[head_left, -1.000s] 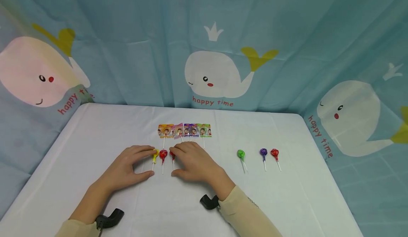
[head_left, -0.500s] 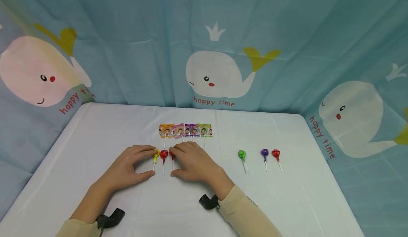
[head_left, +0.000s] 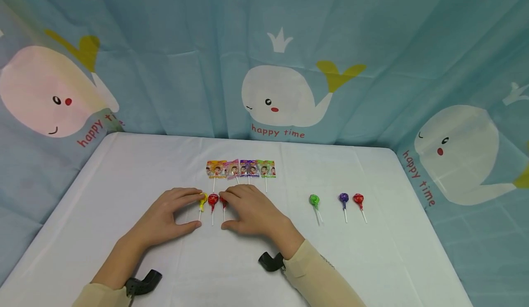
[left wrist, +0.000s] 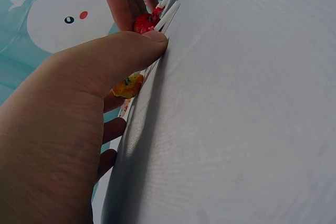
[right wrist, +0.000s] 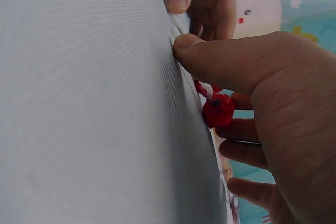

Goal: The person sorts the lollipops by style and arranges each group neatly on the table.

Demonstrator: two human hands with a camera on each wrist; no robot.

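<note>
Three lollipops lie side by side near the table's [head_left: 124, 169] middle: yellow [head_left: 202, 200], red [head_left: 212, 200], and another red [head_left: 223, 201]. The left hand [head_left: 167, 217] rests flat, relaxed fingertips touching the yellow one. The right hand [head_left: 252, 210] lies likewise against the far red one. Flat packets [head_left: 241, 169] sit just behind; green [head_left: 314, 200], purple [head_left: 343, 198] and red [head_left: 358, 199] lollipops lie well right.

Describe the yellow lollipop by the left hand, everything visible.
The yellow lollipop has a round head in crinkly yellow wrapper and a thin white stick pointing toward the person. It lies flat on the white table, leftmost of three lollipops between the hands. The left hand touches its head with fingertips, thumb near the stick's end.
</note>
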